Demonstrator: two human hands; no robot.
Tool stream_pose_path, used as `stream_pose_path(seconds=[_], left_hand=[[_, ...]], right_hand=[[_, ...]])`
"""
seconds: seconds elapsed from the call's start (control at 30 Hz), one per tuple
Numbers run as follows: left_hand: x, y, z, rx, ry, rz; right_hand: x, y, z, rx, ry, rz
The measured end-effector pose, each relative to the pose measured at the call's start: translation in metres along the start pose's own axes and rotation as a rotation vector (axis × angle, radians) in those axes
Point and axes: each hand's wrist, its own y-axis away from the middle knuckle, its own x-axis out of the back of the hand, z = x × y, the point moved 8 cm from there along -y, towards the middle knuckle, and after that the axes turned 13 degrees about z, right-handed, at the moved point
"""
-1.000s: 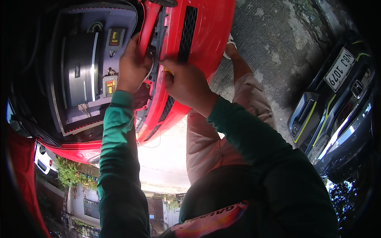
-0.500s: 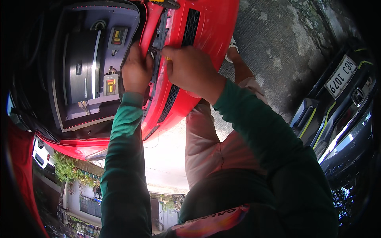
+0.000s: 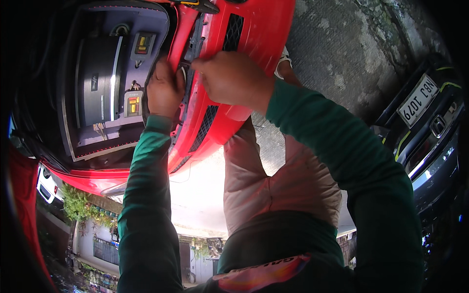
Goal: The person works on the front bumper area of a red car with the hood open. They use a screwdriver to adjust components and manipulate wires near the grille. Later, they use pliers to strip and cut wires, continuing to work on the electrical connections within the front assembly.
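My left hand (image 3: 164,90) is closed at the inner edge of the red car's body panel (image 3: 184,38), its fingertips curled in the gap there; what they pinch is hidden. Just to its right, my right hand (image 3: 233,80) is a fist over the red bumper (image 3: 254,34). A thin dark shaft (image 3: 186,64) sticks out of this fist toward the left fingers; the tool's handle is hidden inside the hand. The two hands are close together at the gap between panel and bumper.
Left of my hands, the car's open compartment holds a black amplifier (image 3: 99,80) and two fuse holders (image 3: 141,46) with yellow and red fuses. Yellow-and-black pliers (image 3: 201,5) lie at the top edge. A dark car (image 3: 430,146) stands at the right. Another person's foot (image 3: 284,63) shows beyond the bumper.
My right hand has shifted slightly left and turned, so the yellow on its tool no longer shows. My left hand keeps its place at the panel edge.
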Motion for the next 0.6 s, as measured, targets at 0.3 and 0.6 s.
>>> stream_pose_path(seconds=[0.3, 0.6], left_hand=[[-0.001, 0.002, 0.000, 0.018, -0.087, -0.026], [-0.005, 0.004, -0.009, 0.082, -0.082, -0.071]], right_hand=[[-0.011, 0.001, -0.009, -0.101, 0.030, -0.049], [-0.021, -0.008, -0.022, -0.160, 0.104, -0.086]])
